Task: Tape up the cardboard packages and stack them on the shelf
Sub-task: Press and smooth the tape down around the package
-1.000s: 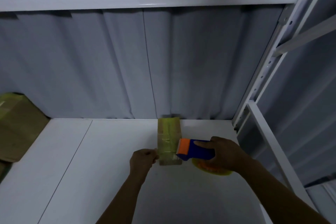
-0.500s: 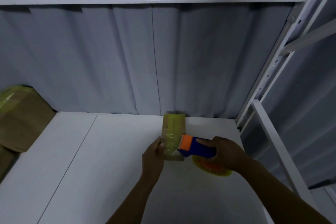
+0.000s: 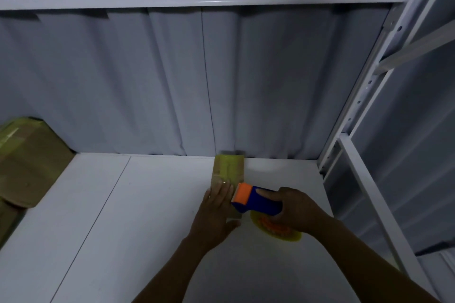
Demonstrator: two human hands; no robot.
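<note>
- Cardboard package (image 3: 228, 171) lies on the white shelf board (image 3: 118, 224), far end against the grey rippled back wall (image 3: 172, 81).
- Our left hand (image 3: 216, 206) lies flat on its near end, fingers straight, gripping nothing.
- Our right hand (image 3: 295, 211) is wrapped round the blue-and-orange tape dispenser (image 3: 253, 200), right beside the package's right edge, yellow tape roll (image 3: 280, 232) underneath.
- Plenty of bare board leftward; the shelf upright (image 3: 369, 96) hems in the right.
- Bigger taped boxes (image 3: 27, 162) sit well apart, far left.

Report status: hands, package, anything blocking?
Left hand flat on small package, pressing. Right hand grips tape dispenser at the package's near end. Taped boxes far left on shelf, apart; nothing blocking.
</note>
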